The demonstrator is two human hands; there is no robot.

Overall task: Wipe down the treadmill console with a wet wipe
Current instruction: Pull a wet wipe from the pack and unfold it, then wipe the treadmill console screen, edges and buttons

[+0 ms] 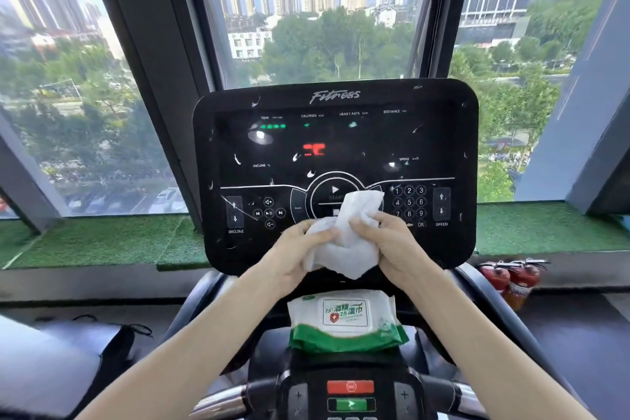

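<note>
The black treadmill console (335, 133) stands upright ahead of me, its glossy face speckled with white marks and its display lit. A crumpled white wet wipe (344, 242) is held in front of the console's lower middle, over the start dial. My left hand (296, 254) grips the wipe's left side and my right hand (388, 245) grips its right side. Part of the wipe sticks up above my right fingers. Whether the wipe touches the console I cannot tell. A green and white wet wipe pack (344, 320) lies on the ledge below the console.
Below the pack sits a lower control panel with a red button (350, 387) and a green button (351, 405). Handlebars curve down on both sides. Two red fire extinguishers (511, 280) stand on the floor at right. Green turf lines the windowsill (102, 242) behind.
</note>
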